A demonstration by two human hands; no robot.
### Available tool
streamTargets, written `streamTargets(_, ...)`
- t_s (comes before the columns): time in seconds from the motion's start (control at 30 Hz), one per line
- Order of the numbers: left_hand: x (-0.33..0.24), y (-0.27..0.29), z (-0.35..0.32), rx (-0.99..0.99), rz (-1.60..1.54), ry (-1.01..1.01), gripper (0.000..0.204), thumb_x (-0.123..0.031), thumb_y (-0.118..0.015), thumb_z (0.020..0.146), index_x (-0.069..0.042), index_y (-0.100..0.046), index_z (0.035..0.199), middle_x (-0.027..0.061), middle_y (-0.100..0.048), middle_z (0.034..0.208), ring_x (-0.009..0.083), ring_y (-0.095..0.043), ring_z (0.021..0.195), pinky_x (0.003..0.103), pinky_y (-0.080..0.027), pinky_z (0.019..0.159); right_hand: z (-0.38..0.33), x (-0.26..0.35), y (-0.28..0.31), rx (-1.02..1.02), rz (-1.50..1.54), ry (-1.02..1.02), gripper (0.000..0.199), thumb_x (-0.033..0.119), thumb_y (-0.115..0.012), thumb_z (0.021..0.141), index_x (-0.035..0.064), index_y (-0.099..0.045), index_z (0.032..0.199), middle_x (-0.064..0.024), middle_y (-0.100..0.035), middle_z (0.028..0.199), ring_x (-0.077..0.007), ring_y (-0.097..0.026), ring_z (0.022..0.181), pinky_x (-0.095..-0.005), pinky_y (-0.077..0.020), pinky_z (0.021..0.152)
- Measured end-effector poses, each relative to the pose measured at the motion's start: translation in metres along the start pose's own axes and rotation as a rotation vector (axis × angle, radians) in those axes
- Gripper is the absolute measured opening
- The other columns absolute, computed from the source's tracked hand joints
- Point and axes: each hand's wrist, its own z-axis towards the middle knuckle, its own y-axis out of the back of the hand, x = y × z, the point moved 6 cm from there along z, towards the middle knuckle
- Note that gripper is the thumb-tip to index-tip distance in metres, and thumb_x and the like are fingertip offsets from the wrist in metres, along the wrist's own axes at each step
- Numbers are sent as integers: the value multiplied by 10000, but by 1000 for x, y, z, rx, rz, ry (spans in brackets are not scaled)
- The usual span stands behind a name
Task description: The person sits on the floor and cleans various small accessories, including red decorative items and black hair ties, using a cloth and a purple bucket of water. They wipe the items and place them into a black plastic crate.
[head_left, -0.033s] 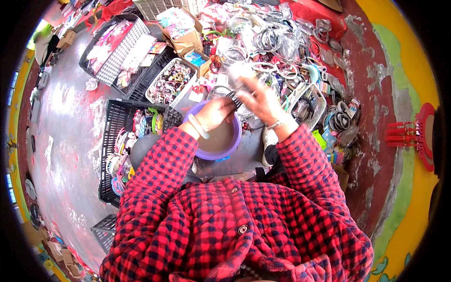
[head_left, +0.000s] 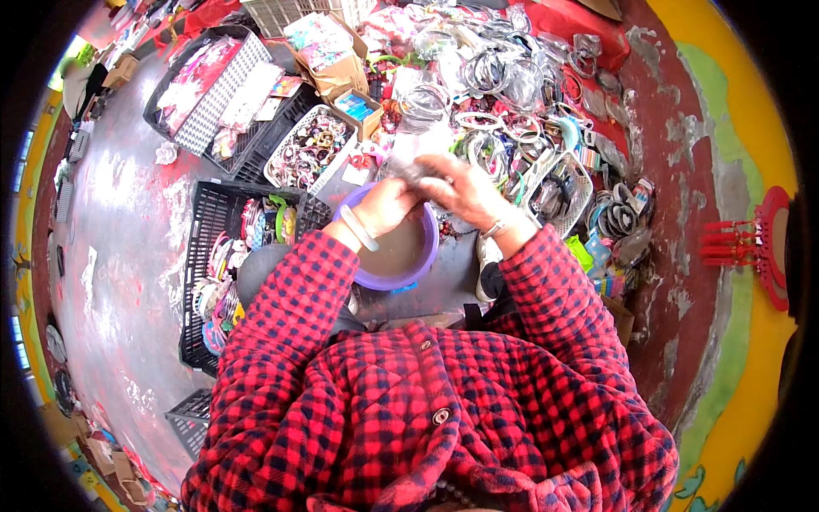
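Observation:
My left hand (head_left: 386,205) is closed over the purple basin (head_left: 432,239), which holds murky greyish water. In its fingers is a thin black headband, mostly hidden and smeared now; the earlier frame shows its dark strands more plainly. My right hand (head_left: 467,189) presses against the left one, its fingers bent over a blurred greyish patch (head_left: 403,169). What the right fingers hold is too smeared to make out. Both hands are above the basin's far rim.
Ahead spreads a large pile of headbands and plastic-wrapped goods (head_left: 486,72). A white basket of hair ties (head_left: 311,149) and a black crate (head_left: 200,273) of colourful headbands stand left. Another white basket (head_left: 582,192) is to the right, near a red wall edge (head_left: 682,213).
My right hand has come down and left to meet my left hand. The pale blurred thing near its fingers no longer shows clearly. The left hand has barely moved.

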Motion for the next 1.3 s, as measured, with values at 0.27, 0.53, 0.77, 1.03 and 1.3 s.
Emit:
streamTargets(0.27, -26, -7, -11, 90, -161, 6, 164, -44, -439, 858, -5, -597, 883, 44, -603, 778, 112, -554, 673, 254, -450, 613, 3, 19, -7, 59, -402, 200, 373, 423, -520, 811, 51, -530, 781, -147, -572, 719, -338, -561, 673, -413, -419, 624)
streamTargets(0.53, -53, -18, -23, 176, -237, -93, 155, -73, -431, 897, -3, -569, 914, 27, -573, 762, 108, -541, 679, 246, -443, 623, 2, 32, 5, -41, -335, 249, 256, 250, -521, 819, 77, -500, 631, -123, -510, 559, -328, -525, 529, -418, -412, 507)
streamTargets(0.77, -75, -11, -32, 231, -103, -73, 166, -113, -432, 910, -7, -555, 877, 17, -551, 719, 86, -518, 653, 227, -430, 601, 3, 30, 17, 28, -271, 259, 353, 333, -441, 861, 109, -539, 606, -113, -547, 550, -311, -556, 521, -419, -426, 493)
streamTargets(1.03, -85, -2, -38, 308, -55, -56, 179, -133, -434, 911, -29, -553, 826, -2, -535, 692, 65, -491, 621, 209, -397, 568, 1, 22, 16, 113, -178, 236, 290, 258, -433, 867, 60, -546, 687, -145, -514, 592, -342, -517, 553, -403, -408, 515)
streamTargets(1.3, -88, 3, -41, 324, -46, -89, 181, -138, -447, 906, -5, -560, 858, 11, -539, 692, 75, -493, 614, 217, -403, 566, 0, 15, 20, 136, -88, 160, 330, 289, -425, 876, 45, -555, 695, -161, -531, 605, -356, -518, 564, -407, -409, 529)
